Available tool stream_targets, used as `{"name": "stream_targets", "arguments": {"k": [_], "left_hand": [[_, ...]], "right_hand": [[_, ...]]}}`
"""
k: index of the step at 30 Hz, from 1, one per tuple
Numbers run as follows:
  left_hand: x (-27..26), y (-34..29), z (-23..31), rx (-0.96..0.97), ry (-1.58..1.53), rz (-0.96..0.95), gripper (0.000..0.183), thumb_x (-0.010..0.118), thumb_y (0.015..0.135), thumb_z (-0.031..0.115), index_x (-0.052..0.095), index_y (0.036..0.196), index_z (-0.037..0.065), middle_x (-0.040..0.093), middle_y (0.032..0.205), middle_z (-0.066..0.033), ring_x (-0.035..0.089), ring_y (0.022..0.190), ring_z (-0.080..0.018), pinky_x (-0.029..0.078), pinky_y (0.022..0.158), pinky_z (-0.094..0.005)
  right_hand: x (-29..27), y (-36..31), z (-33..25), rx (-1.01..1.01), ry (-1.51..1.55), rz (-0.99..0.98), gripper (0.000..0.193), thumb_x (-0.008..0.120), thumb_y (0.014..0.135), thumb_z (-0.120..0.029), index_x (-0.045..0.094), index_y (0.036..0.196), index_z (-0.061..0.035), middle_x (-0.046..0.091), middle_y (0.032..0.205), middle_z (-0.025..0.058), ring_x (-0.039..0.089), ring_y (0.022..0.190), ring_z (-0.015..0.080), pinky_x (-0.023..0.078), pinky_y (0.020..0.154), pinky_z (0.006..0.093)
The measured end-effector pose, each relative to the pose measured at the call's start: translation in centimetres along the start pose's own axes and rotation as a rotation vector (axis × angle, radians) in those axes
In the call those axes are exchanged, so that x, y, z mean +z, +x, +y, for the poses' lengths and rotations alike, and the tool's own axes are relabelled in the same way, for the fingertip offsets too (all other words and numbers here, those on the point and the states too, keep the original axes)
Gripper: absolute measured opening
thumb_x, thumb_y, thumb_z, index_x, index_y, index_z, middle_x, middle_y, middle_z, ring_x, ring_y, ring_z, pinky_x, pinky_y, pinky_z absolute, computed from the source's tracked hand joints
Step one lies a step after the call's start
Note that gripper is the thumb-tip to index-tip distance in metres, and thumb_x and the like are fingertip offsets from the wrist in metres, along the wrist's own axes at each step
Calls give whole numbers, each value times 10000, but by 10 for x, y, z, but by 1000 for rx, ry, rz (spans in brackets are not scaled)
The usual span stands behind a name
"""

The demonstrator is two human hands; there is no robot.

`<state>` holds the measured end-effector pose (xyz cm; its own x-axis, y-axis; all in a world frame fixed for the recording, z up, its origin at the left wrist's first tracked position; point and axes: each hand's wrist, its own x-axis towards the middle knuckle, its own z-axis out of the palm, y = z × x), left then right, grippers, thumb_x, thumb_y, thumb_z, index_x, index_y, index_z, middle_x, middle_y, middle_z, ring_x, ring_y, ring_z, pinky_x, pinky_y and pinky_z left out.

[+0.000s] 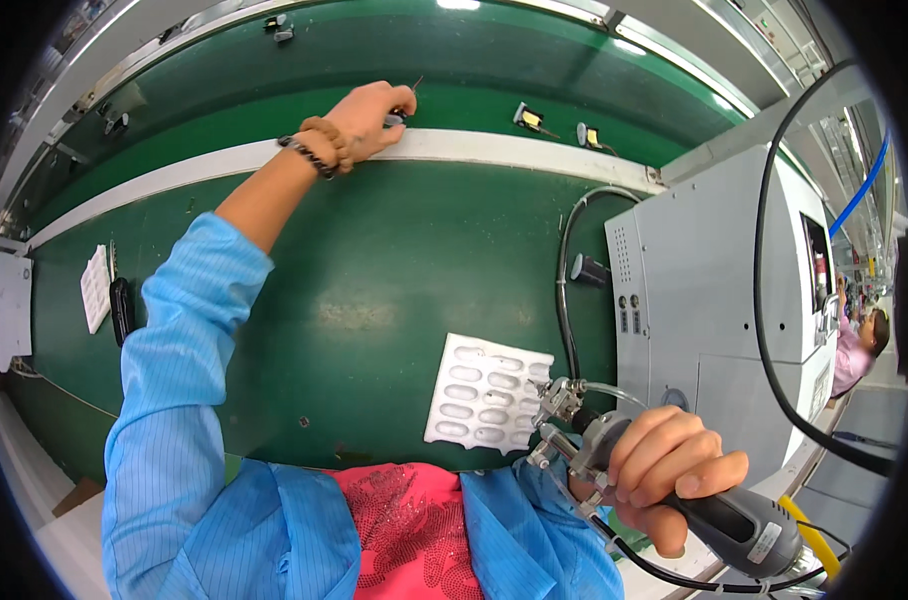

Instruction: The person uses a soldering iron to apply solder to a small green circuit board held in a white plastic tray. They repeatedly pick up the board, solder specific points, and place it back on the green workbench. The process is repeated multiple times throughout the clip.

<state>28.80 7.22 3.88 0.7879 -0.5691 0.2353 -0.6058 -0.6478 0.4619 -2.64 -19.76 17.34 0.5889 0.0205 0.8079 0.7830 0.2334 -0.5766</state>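
Observation:
Out at the far white rail, my left hand (362, 118) is closed in a pinch on a small grey-and-black part (395, 119) with a thin wire, mostly hidden by the fingers. At the lower right, my right hand (674, 465) wraps round the dark grey body of an electric screwdriver (739, 525). Its metal head (564, 410) points left, over the right edge of a white tray (457, 428). The tray has rows of oval hollows and lies on the green worktop (344, 320).
Beyond the white rail (494, 148), a green belt (454, 55) carries several small parts (531, 118). A grey machine (714, 300) with a black hose (564, 260) stands right. At left lie another white tray (96, 290) and a black case (122, 310). A person (856, 350) is far right.

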Motion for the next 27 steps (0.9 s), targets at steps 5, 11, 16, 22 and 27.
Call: {"name": "stream_targets", "arguments": {"k": [5, 11, 16, 22, 27], "left_hand": [[-9, -76, 105, 119, -486, 26, 256, 651, 905, 39, 593, 1153, 16, 649, 1078, -121, 649, 977, -234, 521, 864, -327], [21, -153, 181, 214, -529, -93, 430, 674, 862, 28, 537, 1269, 20, 688, 1093, -116, 633, 1059, -343, 493, 932, -411], [54, -163, 196, 240, -511, -105, 432, 685, 839, 34, 558, 1253, 31, 678, 1103, -105, 614, 1026, -324, 488, 903, -424], [72, -167, 194, 201, -580, -33, 354, 724, 808, 55, 628, 1149, 28, 666, 1070, -120, 615, 992, -327, 511, 853, -417], [79, -168, 195, 180, -626, 79, 303, 768, 759, 64, 672, 1044, 22, 653, 1013, -121, 605, 984, -315, 518, 854, -408]], "right_hand": [[-4, -3, -2, 49, -9, -31, 439, 778, 862, -348, 458, 984, -73, 559, 644, 5, 542, 493, 98, 473, 433, 206], [-7, -4, -8, 37, 7, -46, 462, 755, 865, -413, 479, 1023, -78, 566, 665, -2, 561, 526, 84, 484, 466, 192], [-1, -3, -11, 46, 6, -41, 468, 747, 865, -427, 480, 1026, -78, 568, 679, -1, 561, 527, 83, 488, 473, 191], [7, 3, -2, 69, -28, -40, 477, 743, 868, -430, 475, 1036, -73, 560, 680, 4, 557, 524, 93, 489, 465, 208], [16, 6, 11, 105, -45, -47, 492, 730, 875, -447, 472, 1054, -68, 554, 687, 5, 548, 518, 97, 479, 456, 214]]}}
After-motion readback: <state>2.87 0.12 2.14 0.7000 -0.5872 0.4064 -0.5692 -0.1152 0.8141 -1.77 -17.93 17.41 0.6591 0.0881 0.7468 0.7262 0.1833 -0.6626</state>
